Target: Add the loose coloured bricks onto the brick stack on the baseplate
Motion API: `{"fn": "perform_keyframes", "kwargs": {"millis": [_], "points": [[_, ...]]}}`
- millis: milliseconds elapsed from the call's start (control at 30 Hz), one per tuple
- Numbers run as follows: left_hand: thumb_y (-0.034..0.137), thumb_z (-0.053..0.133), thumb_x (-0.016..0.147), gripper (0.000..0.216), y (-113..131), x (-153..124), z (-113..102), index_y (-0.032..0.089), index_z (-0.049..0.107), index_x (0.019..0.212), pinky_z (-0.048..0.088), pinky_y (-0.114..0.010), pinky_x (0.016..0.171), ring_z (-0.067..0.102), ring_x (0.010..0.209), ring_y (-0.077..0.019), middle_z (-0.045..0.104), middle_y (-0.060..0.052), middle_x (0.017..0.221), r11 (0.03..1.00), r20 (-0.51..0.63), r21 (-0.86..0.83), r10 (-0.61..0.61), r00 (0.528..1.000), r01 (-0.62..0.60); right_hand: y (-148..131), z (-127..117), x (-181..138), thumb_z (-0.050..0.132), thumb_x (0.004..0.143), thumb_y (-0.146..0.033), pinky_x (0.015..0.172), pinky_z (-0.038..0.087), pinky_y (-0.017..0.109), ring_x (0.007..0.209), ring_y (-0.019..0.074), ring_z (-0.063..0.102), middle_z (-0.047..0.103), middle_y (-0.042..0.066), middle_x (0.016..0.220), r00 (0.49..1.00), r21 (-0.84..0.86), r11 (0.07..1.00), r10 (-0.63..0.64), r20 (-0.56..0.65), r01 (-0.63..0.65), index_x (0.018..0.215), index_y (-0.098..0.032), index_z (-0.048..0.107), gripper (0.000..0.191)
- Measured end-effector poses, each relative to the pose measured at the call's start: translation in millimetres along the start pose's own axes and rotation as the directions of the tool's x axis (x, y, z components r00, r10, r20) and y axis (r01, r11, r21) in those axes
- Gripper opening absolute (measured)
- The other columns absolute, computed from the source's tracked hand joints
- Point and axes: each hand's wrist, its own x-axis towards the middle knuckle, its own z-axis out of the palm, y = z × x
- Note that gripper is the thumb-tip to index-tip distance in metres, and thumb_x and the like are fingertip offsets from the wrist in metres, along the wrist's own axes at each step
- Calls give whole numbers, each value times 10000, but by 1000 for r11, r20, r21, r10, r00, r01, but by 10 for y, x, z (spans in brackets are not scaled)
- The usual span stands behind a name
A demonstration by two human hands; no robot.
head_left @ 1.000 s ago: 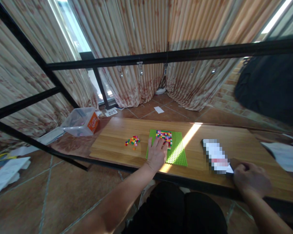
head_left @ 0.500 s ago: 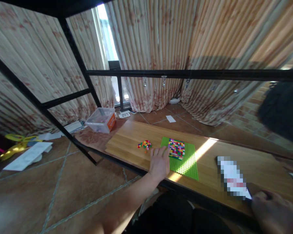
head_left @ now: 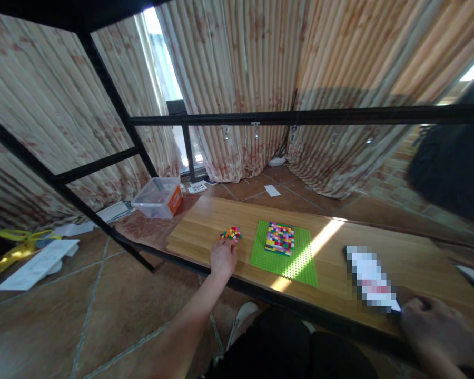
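A green studded baseplate [head_left: 288,260] lies on the wooden tabletop [head_left: 339,247], with a block of many-coloured small bricks [head_left: 280,238] pressed onto its far half. Left of it sits a small heap of loose coloured bricks [head_left: 230,233]. My left hand [head_left: 223,257] rests just in front of that heap, fingers reaching to it; the fingertips are too small to read. My right hand [head_left: 434,329] lies at the table's near right edge, fingers curled, touching the corner of a dark phone-like slab [head_left: 371,279] whose face is blurred out.
A clear plastic box [head_left: 158,197] with an orange label stands on the floor past the table's left end. Black metal frame bars [head_left: 300,116] cross above and to the left. Curtains hang behind. Papers and yellow tape lie on the tiled floor at left.
My left hand has left the green baseplate and moved left to the heap of loose bricks. The view swung left. My right hand stays by the slab.
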Motion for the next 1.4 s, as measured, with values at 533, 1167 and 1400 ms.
{"fn": "perform_keyframes", "kwargs": {"millis": [533, 1167, 1400], "points": [[138, 479, 904, 216, 879, -48, 108, 183, 687, 942, 503, -291, 812, 621, 868, -158, 662, -53, 902, 749, -69, -530, 429, 901, -397, -141, -109, -134, 224, 910, -398, 826, 457, 433, 1060, 341, 584, 616, 184, 1147, 998, 56, 998, 33, -44, -30, 1117, -169, 678, 548], [77, 491, 854, 214, 1251, 284, 218, 166, 616, 1004, 480, -330, 836, 613, 889, -191, 679, -56, 920, 740, 56, -220, 660, 749, -635, -155, -107, -139, 266, 920, -383, 824, 444, 402, 1042, 316, 593, 628, 173, 1133, 997, 74, 997, 38, -61, -34, 1092, -158, 682, 503], [71, 504, 841, 198, 1253, 288, 227, 167, 599, 985, 456, -359, 865, 611, 899, -211, 683, -57, 906, 704, 59, -124, 708, 703, -699, -159, -101, -137, 283, 917, -374, 828, 447, 411, 1049, 313, 590, 631, 171, 1136, 997, 85, 995, 51, -66, -45, 1095, -162, 683, 486]]}}
